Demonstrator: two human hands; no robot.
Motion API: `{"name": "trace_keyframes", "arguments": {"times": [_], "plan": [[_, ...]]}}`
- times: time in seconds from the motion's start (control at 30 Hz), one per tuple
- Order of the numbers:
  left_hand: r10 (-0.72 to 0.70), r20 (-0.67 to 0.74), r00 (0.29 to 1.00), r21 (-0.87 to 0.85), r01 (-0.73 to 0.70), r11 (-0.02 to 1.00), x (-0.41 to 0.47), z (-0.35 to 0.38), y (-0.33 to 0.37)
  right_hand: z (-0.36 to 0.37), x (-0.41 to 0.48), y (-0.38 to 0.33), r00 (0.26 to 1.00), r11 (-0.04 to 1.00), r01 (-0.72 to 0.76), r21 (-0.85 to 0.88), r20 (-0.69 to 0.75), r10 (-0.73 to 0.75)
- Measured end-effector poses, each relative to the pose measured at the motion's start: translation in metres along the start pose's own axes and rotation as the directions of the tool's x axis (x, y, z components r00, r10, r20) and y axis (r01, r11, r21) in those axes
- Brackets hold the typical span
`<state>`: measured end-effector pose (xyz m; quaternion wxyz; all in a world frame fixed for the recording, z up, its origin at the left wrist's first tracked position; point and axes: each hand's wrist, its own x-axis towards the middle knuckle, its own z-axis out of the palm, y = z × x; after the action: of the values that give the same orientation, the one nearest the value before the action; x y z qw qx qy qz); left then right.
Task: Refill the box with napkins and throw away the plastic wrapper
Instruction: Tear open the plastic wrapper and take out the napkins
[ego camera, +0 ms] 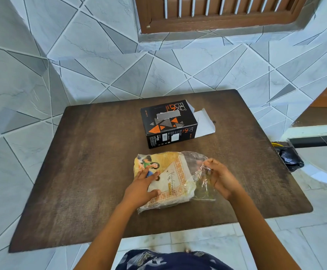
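Observation:
A pack of napkins [175, 173] in a printed yellow, orange and white plastic wrapper lies on the brown table [92, 172], near its front middle. My left hand [142, 189] rests flat on the pack's left half, fingers spread. My right hand [220, 177] pinches the clear, crumpled open end of the wrapper [202, 187] at the pack's right side. Behind the pack lies a black box [168, 123] with orange triangles, on its side, its white end flaps [204, 122] open toward the right.
A black bag [290, 159] sits on the floor past the table's right edge. Tiled wall rises behind the table, with a brown louvred window [217, 12] above. A white ledge [314, 131] stands at the right.

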<state>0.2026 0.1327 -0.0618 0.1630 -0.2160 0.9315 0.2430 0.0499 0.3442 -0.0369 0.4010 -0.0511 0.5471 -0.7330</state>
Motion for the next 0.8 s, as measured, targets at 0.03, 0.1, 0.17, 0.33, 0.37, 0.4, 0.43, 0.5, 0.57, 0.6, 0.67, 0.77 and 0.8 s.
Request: {"name": "trace_keyframes", "arguments": {"times": [0.03,0.1,0.17,0.33,0.37,0.4,0.43,0.5,0.57,0.6,0.67,0.77,0.8], "plan": [[0.004,-0.001,1.000,-0.015,-0.004,1.000,0.000,0.000,-0.001,-0.002,0.000,-0.002,0.998,0.998,-0.012,0.067,0.068,0.007],[0.013,-0.027,1.000,-0.102,-0.016,0.995,-0.002,0.000,-0.003,-0.007,0.004,0.002,0.994,0.983,-0.065,0.171,0.102,0.048],[-0.002,-0.119,0.993,-0.265,-0.029,0.964,-0.004,-0.002,-0.004,-0.014,0.013,0.011,0.989,0.955,-0.145,0.260,0.013,0.146],[-0.174,-0.326,0.929,-0.369,0.044,0.929,-0.012,-0.010,-0.008,-0.015,0.034,0.026,0.930,0.929,-0.354,-0.110,-0.140,0.338],[-0.214,-0.315,0.924,-0.370,0.089,0.925,-0.012,-0.011,-0.009,-0.011,0.036,0.025,0.929,0.907,-0.365,-0.209,-0.145,0.341],[-0.253,-0.283,0.925,-0.368,0.139,0.919,-0.012,-0.011,-0.011,-0.005,0.036,0.022,0.928,0.882,-0.371,-0.292,-0.144,0.343],[-0.277,-0.239,0.931,-0.372,0.176,0.911,-0.012,-0.011,-0.012,0.001,0.037,0.020,0.929,0.861,-0.370,-0.349,-0.125,0.349],[-0.278,-0.141,0.950,-0.419,0.198,0.886,-0.012,-0.009,-0.013,0.011,0.038,0.018,0.927,0.830,-0.363,-0.424,-0.069,0.370],[-0.268,-0.096,0.959,-0.461,0.196,0.865,-0.014,-0.006,-0.011,0.023,0.039,0.016,0.926,0.760,-0.354,-0.545,-0.087,0.368],[-0.269,-0.108,0.957,-0.464,0.191,0.865,-0.015,-0.003,-0.009,0.030,0.039,0.015,0.925,0.732,-0.345,-0.587,-0.078,0.373],[-0.285,-0.158,0.946,-0.455,0.186,0.871,-0.017,0.002,-0.003,0.040,0.040,0.012,0.901,0.673,-0.378,-0.636,-0.086,0.425],[-0.309,-0.177,0.935,-0.449,0.202,0.870,-0.019,0.005,0.003,0.056,0.037,0.004,0.852,0.575,-0.421,-0.702,-0.088,0.516],[-0.313,-0.171,0.934,-0.448,0.209,0.869,-0.019,0.004,0.003,0.063,0.035,0.004,0.848,0.560,-0.419,-0.715,-0.086,0.524]]}}
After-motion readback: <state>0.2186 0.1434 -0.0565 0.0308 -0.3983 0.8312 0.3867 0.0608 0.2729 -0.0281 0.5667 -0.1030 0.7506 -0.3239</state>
